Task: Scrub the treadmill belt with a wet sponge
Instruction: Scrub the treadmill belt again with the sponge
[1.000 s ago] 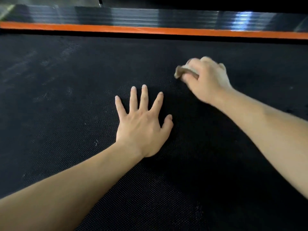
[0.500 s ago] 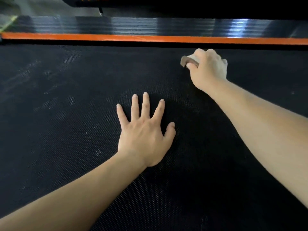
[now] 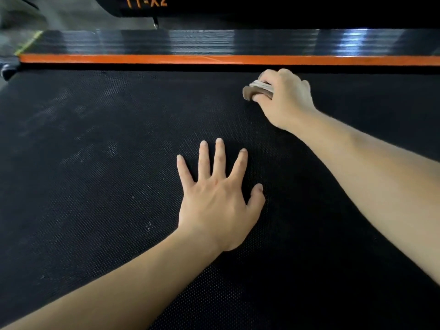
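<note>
Since 1 second ago the right hand (image 3: 285,101) with the sponge (image 3: 256,91) has travelled away from the person, and it is now close to the far edge of the treadmill belt (image 3: 95,186), just below the orange strip (image 3: 142,59). This hand is curled around the sponge and grips it. The fingers go over the top and the thumb side is underneath, as far as I can see. The sponge comes out at the left side of the fist; it has a pale upper layer and a brown lower layer, and its lower edge seems to touch the belt. The left hand (image 3: 214,203) has stayed in the same place near the middle of the belt. It lies flat with the palm down, its 4 fingers straight and spread, the thumb out to the right, and it holds nothing. Both forearms are bare and reach in from the lower edge of the view. The belt is black with a fine dotted texture, and on its left part are some pale dusty smears (image 3: 78,129). Behind the orange strip runs a glossy black ribbed side rail (image 3: 190,42), and above it a dark housing (image 3: 238,10) carries orange letters that read about like "TT-X2" (image 3: 146,1).
</note>
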A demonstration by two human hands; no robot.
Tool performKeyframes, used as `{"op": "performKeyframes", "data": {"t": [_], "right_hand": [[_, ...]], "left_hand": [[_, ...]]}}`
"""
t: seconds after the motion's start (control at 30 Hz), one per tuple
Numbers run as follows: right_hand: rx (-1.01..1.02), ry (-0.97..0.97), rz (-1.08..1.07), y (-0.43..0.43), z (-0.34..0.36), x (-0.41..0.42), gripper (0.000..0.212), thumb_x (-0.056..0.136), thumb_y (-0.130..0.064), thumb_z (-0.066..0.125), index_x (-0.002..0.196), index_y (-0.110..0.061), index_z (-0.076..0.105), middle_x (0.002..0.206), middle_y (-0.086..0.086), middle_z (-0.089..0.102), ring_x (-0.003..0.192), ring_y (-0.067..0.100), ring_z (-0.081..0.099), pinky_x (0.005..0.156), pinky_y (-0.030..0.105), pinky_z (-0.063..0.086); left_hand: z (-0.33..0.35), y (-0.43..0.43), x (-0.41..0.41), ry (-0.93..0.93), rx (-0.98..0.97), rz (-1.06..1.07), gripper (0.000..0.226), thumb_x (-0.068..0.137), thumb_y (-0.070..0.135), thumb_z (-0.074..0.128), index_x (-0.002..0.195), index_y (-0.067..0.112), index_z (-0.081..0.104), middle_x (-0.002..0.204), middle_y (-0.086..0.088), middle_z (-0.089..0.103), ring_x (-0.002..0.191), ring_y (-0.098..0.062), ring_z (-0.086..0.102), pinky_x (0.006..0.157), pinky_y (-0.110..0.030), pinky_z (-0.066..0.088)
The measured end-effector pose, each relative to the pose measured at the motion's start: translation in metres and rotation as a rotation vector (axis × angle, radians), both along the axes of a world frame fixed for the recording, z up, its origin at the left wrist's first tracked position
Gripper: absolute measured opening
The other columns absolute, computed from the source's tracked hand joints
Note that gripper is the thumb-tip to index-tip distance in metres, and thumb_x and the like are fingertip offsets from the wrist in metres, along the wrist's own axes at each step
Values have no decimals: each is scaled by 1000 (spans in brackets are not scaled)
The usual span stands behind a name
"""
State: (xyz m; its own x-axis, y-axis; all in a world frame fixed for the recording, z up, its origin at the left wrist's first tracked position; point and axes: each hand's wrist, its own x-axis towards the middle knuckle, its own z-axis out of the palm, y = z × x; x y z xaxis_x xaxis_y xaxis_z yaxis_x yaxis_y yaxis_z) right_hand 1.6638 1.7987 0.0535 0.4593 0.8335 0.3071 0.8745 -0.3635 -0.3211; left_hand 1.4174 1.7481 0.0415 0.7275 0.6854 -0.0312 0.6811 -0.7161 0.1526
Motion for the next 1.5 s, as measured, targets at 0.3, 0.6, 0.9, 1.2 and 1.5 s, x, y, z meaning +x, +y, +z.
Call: {"op": "performKeyframes", "data": {"t": [0.3,0.6,0.9,1.2,1.5], "right_hand": [[-40,-79,-197,11,6,21,30,100,-37,57,123,-18,61,118,14,62,111,35,57,96,48,40],[-43,-41,-430,-19,11,63,32,98,-41,56,119,-19,63,116,14,65,108,37,60,91,46,49],[-56,20,-441,-43,18,64,29,99,-39,57,120,-19,63,117,12,64,107,35,60,84,40,46],[-82,-57,-320,-75,18,67,29,99,-40,55,115,-19,66,106,14,65,101,36,60,93,46,40],[-82,-83,-110,-120,10,37,27,96,-44,57,113,-26,69,93,4,60,94,35,60,87,44,41]], "left_hand": [[0,0,0,0,-4,3,74,97,68,13,162,35,3,172,-7,-10,156,-31,-20,120,-65,-12],[0,0,0,10,-4,2,74,96,68,11,161,35,1,172,-7,-10,156,-32,-19,121,-65,-11],[-1,0,1,11,-6,7,74,96,69,11,162,36,1,172,-7,-9,156,-32,-18,121,-66,-10],[-1,0,1,12,-8,5,74,96,69,11,162,35,3,172,-8,-7,156,-32,-16,121,-66,-8],[-1,1,2,26,-2,11,73,97,68,13,161,35,3,172,-9,-7,157,-33,-16,121,-66,-7]]}}
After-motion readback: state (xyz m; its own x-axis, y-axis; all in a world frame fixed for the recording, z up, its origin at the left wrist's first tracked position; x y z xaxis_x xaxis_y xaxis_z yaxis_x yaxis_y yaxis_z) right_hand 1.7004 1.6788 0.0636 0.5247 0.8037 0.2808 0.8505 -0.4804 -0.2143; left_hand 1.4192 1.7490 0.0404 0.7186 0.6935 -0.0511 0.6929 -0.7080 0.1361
